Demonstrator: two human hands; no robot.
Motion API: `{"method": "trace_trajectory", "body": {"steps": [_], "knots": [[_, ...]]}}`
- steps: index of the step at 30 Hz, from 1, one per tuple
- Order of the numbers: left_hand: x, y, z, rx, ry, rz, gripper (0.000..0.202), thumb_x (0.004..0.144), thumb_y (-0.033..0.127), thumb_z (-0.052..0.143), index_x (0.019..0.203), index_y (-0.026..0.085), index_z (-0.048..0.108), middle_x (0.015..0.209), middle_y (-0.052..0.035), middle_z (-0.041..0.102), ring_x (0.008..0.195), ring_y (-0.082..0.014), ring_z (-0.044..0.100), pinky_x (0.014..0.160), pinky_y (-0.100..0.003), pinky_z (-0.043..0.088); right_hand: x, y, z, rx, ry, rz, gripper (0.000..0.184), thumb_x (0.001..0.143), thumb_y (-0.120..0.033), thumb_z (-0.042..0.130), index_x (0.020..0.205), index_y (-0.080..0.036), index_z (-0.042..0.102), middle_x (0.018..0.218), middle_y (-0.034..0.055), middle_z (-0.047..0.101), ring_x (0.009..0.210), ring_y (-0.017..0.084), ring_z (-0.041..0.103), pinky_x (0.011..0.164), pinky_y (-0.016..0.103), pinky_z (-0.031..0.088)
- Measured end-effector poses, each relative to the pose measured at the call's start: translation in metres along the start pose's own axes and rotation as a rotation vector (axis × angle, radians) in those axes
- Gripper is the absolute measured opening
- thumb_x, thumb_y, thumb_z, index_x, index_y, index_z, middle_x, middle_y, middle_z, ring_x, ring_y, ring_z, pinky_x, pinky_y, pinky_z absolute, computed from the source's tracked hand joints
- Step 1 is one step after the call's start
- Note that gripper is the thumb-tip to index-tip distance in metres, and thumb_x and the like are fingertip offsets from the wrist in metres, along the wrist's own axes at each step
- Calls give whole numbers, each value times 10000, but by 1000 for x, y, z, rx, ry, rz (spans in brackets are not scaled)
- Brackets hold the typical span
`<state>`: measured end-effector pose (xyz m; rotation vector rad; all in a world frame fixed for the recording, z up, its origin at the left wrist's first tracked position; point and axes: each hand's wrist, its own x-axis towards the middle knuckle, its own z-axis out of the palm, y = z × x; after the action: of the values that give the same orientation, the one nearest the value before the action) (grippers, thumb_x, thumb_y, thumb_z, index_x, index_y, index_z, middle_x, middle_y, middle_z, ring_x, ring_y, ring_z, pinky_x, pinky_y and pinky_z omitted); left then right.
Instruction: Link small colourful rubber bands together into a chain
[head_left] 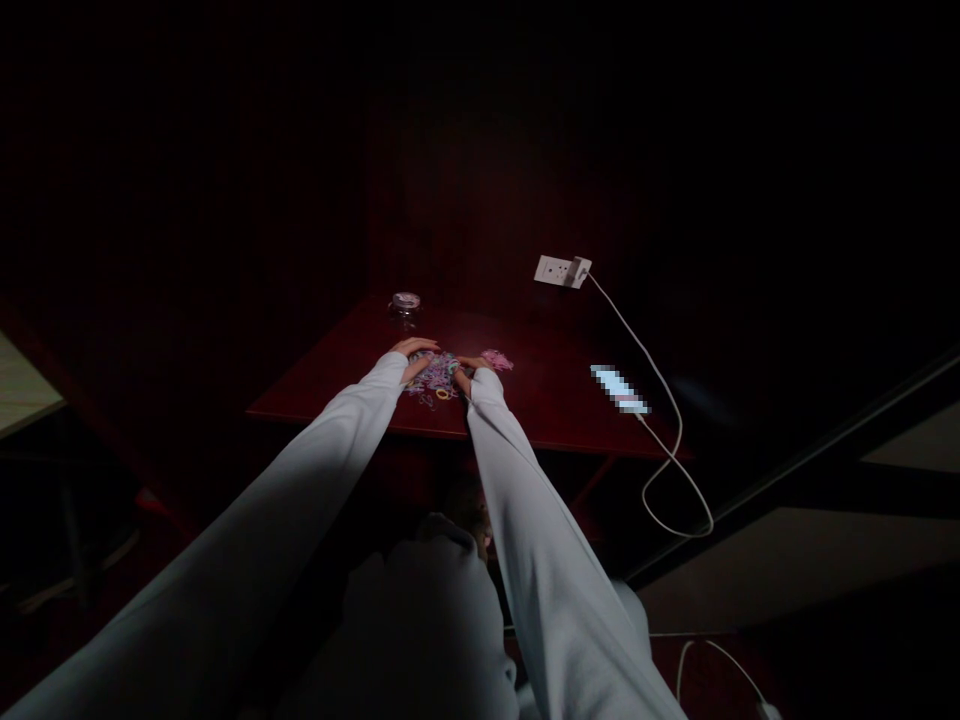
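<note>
A heap of small coloured loops, like rubber bands (435,382), lies on a dark red table (540,410). My left hand (414,356) rests at the left edge of the heap, fingers curved over it. My right hand (470,372) sits at the heap's right side, fingers bent into the loops. A smaller pink cluster (497,359) lies just right of my right hand. Both arms wear pale long sleeves. The scene is dim, so what each hand grips is unclear.
A small clear jar with a lid (405,305) stands at the table's back. A phone (620,389) lies to the right, its white cable (660,400) running to a wall socket (562,270). The room around is dark.
</note>
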<state>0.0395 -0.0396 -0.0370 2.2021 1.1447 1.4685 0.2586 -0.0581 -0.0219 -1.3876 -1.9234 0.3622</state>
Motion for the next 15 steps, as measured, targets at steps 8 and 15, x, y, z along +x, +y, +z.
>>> {"method": "trace_trajectory", "body": {"steps": [8, 15], "knots": [[3, -2, 2, 102, -15, -29, 333, 930, 305, 590, 1191, 238, 785, 1324, -58, 788, 1309, -272, 690, 1233, -436, 471, 9, 13, 8, 19, 3, -70, 285, 936, -348, 719, 1178, -240, 824, 1084, 73, 736, 1067, 256, 677, 1075, 423, 551], [4, -3, -4, 156, -123, 16, 397, 973, 340, 644, 1353, 276, 740, 1436, -38, 738, 1368, -268, 645, 1225, -444, 447, 11, 20, 10, 48, -24, -175, 318, 893, -358, 713, 1174, -232, 788, 992, 41, 686, 942, 229, 654, 966, 416, 573]]}}
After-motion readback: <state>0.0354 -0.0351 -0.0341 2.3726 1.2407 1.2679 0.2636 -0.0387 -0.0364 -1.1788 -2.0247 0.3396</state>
